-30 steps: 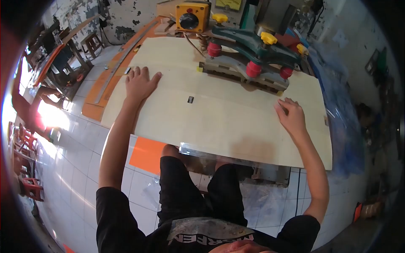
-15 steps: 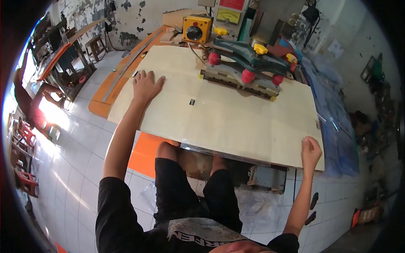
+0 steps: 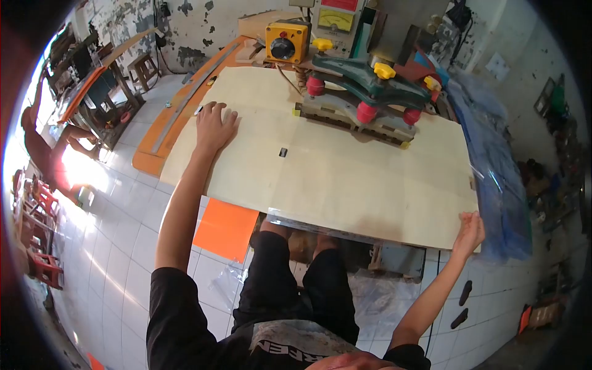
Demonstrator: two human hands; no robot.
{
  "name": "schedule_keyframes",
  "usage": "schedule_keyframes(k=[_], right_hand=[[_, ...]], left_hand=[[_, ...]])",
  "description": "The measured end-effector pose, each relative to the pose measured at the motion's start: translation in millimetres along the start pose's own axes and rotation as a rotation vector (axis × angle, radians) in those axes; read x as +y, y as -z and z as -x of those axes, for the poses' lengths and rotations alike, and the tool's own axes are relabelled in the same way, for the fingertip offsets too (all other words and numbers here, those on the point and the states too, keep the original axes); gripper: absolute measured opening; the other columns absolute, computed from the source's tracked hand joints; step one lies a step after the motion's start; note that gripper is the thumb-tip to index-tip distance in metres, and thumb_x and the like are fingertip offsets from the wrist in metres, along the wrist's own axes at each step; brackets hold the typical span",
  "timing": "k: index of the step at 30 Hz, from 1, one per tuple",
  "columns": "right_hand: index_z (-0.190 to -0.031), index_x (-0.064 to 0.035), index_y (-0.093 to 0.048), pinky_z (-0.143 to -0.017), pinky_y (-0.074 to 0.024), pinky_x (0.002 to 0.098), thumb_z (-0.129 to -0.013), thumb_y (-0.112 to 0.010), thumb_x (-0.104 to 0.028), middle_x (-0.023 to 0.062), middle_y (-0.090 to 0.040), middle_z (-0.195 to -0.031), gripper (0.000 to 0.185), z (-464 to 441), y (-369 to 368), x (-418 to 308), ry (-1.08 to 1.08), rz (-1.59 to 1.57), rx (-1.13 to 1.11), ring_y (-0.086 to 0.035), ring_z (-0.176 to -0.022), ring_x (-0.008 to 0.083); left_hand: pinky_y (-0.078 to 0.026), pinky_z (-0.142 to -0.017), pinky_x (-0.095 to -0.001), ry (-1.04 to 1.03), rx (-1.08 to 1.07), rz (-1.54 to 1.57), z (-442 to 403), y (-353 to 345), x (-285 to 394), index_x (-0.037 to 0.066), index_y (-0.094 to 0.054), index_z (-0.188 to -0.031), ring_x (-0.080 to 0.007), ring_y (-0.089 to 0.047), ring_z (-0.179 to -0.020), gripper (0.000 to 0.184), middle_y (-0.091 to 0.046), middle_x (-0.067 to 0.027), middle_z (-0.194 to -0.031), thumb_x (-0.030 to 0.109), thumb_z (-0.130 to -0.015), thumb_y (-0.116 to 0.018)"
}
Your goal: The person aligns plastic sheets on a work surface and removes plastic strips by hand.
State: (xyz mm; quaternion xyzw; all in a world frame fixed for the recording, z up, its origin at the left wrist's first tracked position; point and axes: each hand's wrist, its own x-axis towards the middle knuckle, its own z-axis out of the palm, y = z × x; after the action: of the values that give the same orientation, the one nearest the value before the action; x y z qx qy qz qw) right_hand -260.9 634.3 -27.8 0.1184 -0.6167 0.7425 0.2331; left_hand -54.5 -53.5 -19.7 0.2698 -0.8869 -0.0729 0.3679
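Note:
A large cream board or sheet covers the worktop, with a small dark rectangle near its middle. My left hand lies on the sheet's left part, palm down and fingers somewhat apart, beside a small dark-and-white piece at the edge. At the sheet's right front corner is my right hand, its fingers curled together; whatever they hold, if anything, is too small to make out. Over the back of the sheet stands a press head with a green frame, red knobs and yellow wing nuts.
A yellow control box stands behind the sheet. A metal ruler lies on the orange-brown board at left. Blue plastic sheeting hangs at right. An orange sheet is below the front edge. At far left another person sits.
My right hand has moved from near the press head to the sheet's right front corner. My left hand stays on the left part, its fingers drawn slightly closer. The camera view has shifted somewhat.

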Motion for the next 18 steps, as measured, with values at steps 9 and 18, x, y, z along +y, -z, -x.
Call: schedule_keyframes(k=[9,18], right_hand=[[-0.086,0.0023,-0.065,-0.083,-0.0552,0.0354,-0.099,-0.065,-0.022,0.0103,-0.066,-0.082,0.028,7.1,-0.1,-5.4,-0.064,-0.035,0.008,-0.065,-0.079,0.0181],[-0.088,0.0024,-0.065,-0.084,-0.0576,0.0373,-0.099,-0.065,-0.024,0.0104,-0.069,-0.082,0.029,9.9,4.0,-6.6,-0.04,-0.039,0.004,-0.069,-0.083,0.0198]], left_hand=[[-0.047,-0.095,-0.0421,-0.071,0.095,0.292,26.0,63.5,21.3,0.002,-0.068,-0.109,-0.0356,-0.06,-0.111,0.028,-0.062,-0.0188,-0.122,0.023,-0.09,-0.067],[-0.046,-0.068,-0.0275,0.458,-0.001,0.569,66.4,83.8,-7.6,-0.003,-0.067,-0.1,-0.0099,-0.057,-0.074,0.027,-0.064,-0.0031,-0.082,0.023,-0.096,-0.063]])
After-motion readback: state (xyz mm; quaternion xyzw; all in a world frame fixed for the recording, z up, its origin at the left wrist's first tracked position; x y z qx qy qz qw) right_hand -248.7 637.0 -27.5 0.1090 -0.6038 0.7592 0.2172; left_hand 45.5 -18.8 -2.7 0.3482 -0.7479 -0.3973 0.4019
